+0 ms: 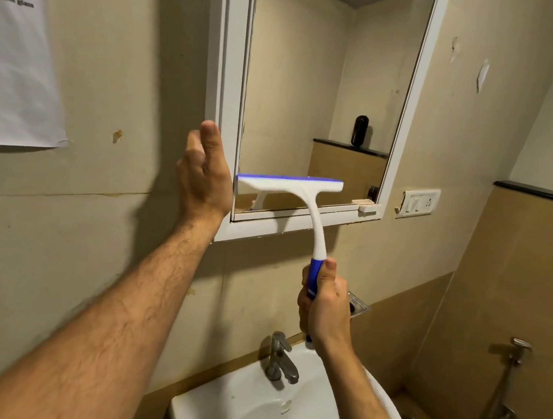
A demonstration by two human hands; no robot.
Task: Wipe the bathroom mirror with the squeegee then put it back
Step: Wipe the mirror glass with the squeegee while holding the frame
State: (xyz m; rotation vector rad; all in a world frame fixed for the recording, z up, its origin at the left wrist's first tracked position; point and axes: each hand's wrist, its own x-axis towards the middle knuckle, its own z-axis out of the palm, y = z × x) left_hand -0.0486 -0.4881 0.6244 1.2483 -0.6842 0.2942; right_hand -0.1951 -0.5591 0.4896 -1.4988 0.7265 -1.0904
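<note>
A white-framed mirror [318, 76] hangs on the beige wall above the basin. The squeegee [291, 184] is white with a blue blade and a blue grip; its blade lies level against the lower part of the glass, near the bottom frame. My right hand [325, 301] grips the blue handle below the mirror, thumb up along it. My left hand [203, 173] rests on the mirror's left frame edge with fingers straight, holding nothing.
A white basin [245, 409] with a metal tap [280, 358] sits directly below. A switch plate [419, 201] is right of the mirror, a hand sprayer [515, 353] on the right wall, and a paper sheet [14, 52] on the left wall.
</note>
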